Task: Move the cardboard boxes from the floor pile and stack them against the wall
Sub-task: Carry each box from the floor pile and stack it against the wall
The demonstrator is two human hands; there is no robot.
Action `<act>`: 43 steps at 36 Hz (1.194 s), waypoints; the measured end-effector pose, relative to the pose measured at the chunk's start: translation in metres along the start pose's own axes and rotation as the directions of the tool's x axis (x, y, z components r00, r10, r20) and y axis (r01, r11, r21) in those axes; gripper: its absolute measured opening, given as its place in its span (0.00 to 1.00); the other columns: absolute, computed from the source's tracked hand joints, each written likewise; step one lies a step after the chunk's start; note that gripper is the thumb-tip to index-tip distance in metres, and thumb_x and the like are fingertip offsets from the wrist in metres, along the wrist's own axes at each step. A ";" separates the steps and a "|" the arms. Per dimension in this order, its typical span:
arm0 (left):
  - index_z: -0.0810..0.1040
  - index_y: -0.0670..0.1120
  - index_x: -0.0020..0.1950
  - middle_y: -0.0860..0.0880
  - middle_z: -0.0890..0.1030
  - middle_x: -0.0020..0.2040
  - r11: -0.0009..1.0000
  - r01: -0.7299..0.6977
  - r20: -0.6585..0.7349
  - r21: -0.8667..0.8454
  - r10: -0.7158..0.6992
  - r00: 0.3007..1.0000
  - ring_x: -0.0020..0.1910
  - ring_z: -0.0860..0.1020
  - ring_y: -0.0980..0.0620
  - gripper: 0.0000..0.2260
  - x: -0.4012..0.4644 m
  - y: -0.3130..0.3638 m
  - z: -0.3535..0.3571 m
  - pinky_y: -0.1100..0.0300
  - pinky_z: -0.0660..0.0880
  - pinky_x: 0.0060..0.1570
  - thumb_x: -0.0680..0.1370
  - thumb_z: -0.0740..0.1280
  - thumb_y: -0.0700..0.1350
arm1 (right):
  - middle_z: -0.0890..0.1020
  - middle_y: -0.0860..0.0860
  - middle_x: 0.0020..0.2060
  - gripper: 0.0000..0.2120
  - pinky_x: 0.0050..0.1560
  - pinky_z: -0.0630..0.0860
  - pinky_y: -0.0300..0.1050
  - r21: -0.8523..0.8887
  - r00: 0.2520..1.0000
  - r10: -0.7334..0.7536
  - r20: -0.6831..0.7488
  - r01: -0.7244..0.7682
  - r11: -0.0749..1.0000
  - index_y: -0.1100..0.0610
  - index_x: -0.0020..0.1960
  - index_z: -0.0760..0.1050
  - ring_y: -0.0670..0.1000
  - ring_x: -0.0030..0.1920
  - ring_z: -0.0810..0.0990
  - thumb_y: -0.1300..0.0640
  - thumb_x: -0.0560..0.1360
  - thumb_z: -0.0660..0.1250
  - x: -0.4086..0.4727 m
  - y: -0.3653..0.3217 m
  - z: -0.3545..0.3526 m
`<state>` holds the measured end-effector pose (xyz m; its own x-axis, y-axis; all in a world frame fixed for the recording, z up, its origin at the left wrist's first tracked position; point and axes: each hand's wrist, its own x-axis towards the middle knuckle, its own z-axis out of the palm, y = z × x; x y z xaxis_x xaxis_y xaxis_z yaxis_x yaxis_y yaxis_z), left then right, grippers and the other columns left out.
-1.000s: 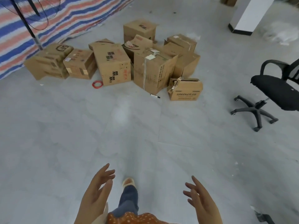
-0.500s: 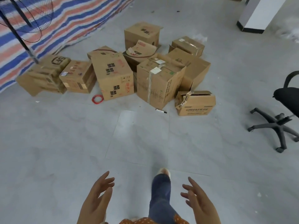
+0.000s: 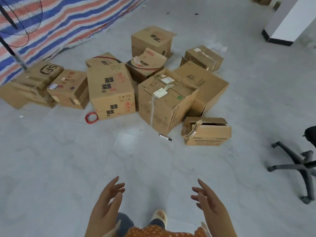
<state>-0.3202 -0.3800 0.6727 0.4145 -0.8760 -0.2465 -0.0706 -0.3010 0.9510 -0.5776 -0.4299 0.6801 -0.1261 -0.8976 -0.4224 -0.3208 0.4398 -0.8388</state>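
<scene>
Both hands are held out low in front, empty: left hand [image 3: 107,204] w/ fingers spread and relaxed, right hand [image 3: 211,205] likewise, palms turned inward, well apart from each other and from the boxes.

The cardboard boxes [image 3: 111,93] are seen piled on the grey floor [image 3: 51,159] ahead, none stacked. A tall taped box [image 3: 164,103] is tilted at the centre; a small torn-open box [image 3: 207,132] lies just right of it. At far left, a flattened-looking box [image 3: 34,82] sits near the striped tarp [image 3: 68,19].

Obstacles btw. person and pile: a black marker [image 3: 165,137] on the floor by the taped box, and a red wire coil [image 3: 91,117] touching the front of the printed box. An office chair base [image 3: 301,166] stands at right, near the small box. A fan stand [image 3: 12,48] is set at left by the tarp. A white pillar [image 3: 289,23] is seen at upper right.
</scene>
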 end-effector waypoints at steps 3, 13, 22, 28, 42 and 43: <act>0.76 0.75 0.49 0.62 0.81 0.52 0.999 0.035 -0.001 0.036 -0.035 0.999 0.49 0.80 0.63 0.30 0.031 0.008 0.008 0.72 0.76 0.49 0.78 0.61 0.34 | 0.82 0.35 0.46 0.18 0.60 0.75 0.53 -0.019 0.999 0.030 0.023 -0.029 0.999 0.40 0.56 0.73 0.41 0.46 0.83 0.63 0.78 0.61 0.029 -0.011 0.005; 0.75 0.76 0.47 0.63 0.81 0.51 0.993 0.098 0.041 0.063 -0.101 0.994 0.51 0.80 0.63 0.20 0.186 0.040 0.023 0.71 0.76 0.49 0.75 0.61 0.46 | 0.84 0.38 0.46 0.14 0.60 0.75 0.55 0.060 0.998 0.060 -0.014 -0.059 0.996 0.40 0.57 0.73 0.41 0.46 0.83 0.43 0.72 0.68 0.147 -0.077 0.047; 0.74 0.78 0.46 0.66 0.80 0.51 0.991 0.080 0.104 0.109 -0.092 0.990 0.54 0.79 0.61 0.13 0.368 0.109 -0.001 0.50 0.72 0.61 0.75 0.64 0.56 | 0.82 0.45 0.51 0.17 0.57 0.76 0.49 0.100 0.986 0.143 -0.086 -0.134 0.986 0.41 0.55 0.73 0.39 0.45 0.82 0.63 0.78 0.60 0.257 -0.165 0.127; 0.74 0.78 0.46 0.65 0.80 0.52 0.979 0.087 0.203 0.184 -0.125 0.971 0.52 0.78 0.63 0.17 0.451 0.130 0.011 0.49 0.72 0.60 0.70 0.60 0.52 | 0.78 0.40 0.52 0.14 0.63 0.73 0.51 0.073 0.975 0.207 -0.081 -0.201 0.977 0.44 0.61 0.70 0.44 0.49 0.81 0.57 0.79 0.60 0.318 -0.199 0.141; 0.73 0.60 0.57 0.57 0.82 0.52 0.948 0.064 0.307 0.312 -0.164 0.937 0.55 0.78 0.58 0.15 0.608 0.162 0.123 0.59 0.71 0.59 0.80 0.61 0.39 | 0.76 0.38 0.52 0.30 0.64 0.72 0.47 0.070 0.942 0.323 -0.086 -0.318 0.946 0.41 0.65 0.67 0.44 0.52 0.79 0.29 0.67 0.56 0.486 -0.235 0.096; 0.71 0.61 0.57 0.58 0.80 0.54 0.940 0.046 0.332 0.338 -0.165 0.929 0.55 0.77 0.58 0.15 0.622 0.165 0.134 0.64 0.70 0.56 0.80 0.61 0.40 | 0.77 0.39 0.52 0.24 0.65 0.72 0.51 0.073 0.937 0.342 -0.073 -0.337 0.939 0.44 0.67 0.67 0.45 0.53 0.80 0.38 0.73 0.57 0.499 -0.237 0.092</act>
<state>-0.1954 -1.0246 0.6518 0.0953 -0.8890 -0.4478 -0.3535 -0.4508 0.8197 -0.4780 -0.9790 0.6366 -0.2964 -0.6930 -0.6572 -0.1906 0.7172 -0.6703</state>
